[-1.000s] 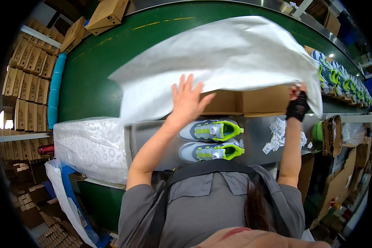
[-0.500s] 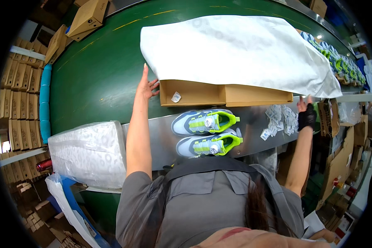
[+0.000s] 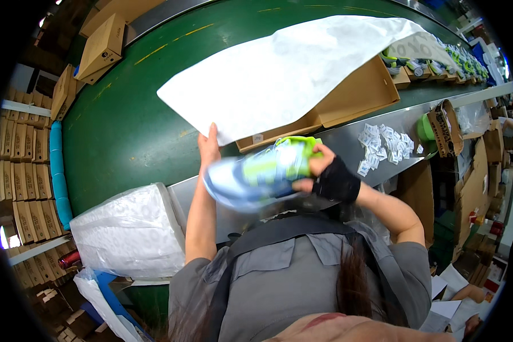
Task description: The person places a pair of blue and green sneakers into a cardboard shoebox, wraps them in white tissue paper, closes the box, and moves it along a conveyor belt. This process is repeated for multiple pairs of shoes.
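My right hand (image 3: 324,174), in a black fingerless glove, grips a blue-grey and lime-green sneaker (image 3: 256,174) by its heel end. The sneaker is smeared by motion; I cannot tell whether a second one is held along with it. With its thumb up, my left hand (image 3: 209,149) pinches the near left edge of a large white sheet of wrapping paper (image 3: 268,74). Under that sheet lies an open cardboard shoebox (image 3: 362,94), partly covered. A small white packet (image 3: 257,138) sits in its near left part.
Several small white packets (image 3: 376,145) lie on the metal ledge (image 3: 347,171) at right. A stack of white paper in plastic (image 3: 131,228) stands at left. More sneakers (image 3: 464,60) line the green belt's (image 3: 119,131) far right; closed shoeboxes (image 3: 101,48) stand far left.
My right hand has come left from the paper's right corner and lifted a sneaker off the ledge. The paper and box now sit at a slant, and my left hand has closed on the paper.
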`<action>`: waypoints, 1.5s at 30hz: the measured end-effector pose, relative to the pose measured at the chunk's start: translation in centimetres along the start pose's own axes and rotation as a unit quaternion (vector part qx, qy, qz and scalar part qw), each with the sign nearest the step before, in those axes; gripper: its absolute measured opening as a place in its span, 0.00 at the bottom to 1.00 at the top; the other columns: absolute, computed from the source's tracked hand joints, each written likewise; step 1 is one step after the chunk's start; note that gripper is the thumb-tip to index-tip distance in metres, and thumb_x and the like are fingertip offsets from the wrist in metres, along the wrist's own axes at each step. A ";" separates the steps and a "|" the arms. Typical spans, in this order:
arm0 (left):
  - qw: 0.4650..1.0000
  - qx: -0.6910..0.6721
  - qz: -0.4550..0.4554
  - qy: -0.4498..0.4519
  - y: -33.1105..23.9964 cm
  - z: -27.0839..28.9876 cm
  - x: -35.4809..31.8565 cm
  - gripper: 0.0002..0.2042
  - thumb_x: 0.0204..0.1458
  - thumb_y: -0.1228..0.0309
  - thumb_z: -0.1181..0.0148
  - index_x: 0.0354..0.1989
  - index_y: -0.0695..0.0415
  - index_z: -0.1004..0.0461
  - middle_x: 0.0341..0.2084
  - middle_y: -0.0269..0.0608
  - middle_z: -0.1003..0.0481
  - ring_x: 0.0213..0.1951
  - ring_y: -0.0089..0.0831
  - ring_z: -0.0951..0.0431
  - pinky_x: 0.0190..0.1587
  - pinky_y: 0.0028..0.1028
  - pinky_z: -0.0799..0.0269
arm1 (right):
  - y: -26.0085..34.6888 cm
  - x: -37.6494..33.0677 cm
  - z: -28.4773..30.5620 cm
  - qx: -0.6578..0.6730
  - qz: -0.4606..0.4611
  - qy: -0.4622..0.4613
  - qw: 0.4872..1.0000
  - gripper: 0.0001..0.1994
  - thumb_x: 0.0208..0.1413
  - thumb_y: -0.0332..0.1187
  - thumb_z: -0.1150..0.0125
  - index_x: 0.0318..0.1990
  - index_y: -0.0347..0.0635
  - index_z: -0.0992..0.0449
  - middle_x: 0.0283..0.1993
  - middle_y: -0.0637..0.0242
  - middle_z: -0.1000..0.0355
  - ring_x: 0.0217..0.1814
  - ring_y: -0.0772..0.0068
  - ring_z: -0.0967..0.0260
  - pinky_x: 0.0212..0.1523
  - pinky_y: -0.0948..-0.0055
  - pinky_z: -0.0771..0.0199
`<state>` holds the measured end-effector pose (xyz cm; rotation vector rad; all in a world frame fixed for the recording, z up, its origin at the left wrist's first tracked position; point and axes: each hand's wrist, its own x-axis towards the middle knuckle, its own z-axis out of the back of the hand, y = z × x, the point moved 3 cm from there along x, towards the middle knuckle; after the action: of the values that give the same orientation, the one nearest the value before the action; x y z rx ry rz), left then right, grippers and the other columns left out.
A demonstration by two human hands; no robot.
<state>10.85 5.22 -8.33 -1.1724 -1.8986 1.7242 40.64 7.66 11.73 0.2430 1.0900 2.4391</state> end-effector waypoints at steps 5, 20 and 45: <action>0.999 -0.025 0.007 -0.036 -1.4 -0.4 -3.1 0.18 0.53 0.68 0.50 0.49 0.66 0.39 0.43 0.44 0.32 0.43 0.28 0.32 0.45 0.28 0.35 | -8.2 2.6 5.6 0.559 -0.239 -0.289 0.739 0.18 0.47 0.43 0.44 0.44 0.44 0.30 0.42 0.65 0.30 0.44 0.66 0.33 0.45 0.67 0.34; 0.888 0.369 -0.256 -0.098 -8.9 -0.5 -6.8 0.11 0.51 0.71 0.51 0.40 0.64 0.32 0.36 0.54 0.29 0.36 0.49 0.29 0.37 0.37 0.34 | -11.0 11.3 2.5 0.283 -0.188 -0.299 0.892 0.19 0.43 0.42 0.37 0.38 0.35 0.28 0.30 0.65 0.29 0.31 0.76 0.34 0.35 0.74 0.34; 0.563 0.777 -0.139 0.246 -4.3 -15.0 0.5 0.42 0.28 0.42 0.38 0.53 0.56 0.38 0.49 0.55 0.38 0.52 0.46 0.38 0.51 0.62 0.60 | -7.7 0.4 -4.3 -0.276 0.141 -0.119 0.943 0.11 0.34 0.33 0.39 0.25 0.40 0.32 0.26 0.61 0.33 0.32 0.62 0.34 0.43 0.56 0.39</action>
<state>19.64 15.95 -1.21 -0.3685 0.1761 1.6611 41.39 9.56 3.13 0.5177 0.2566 2.7580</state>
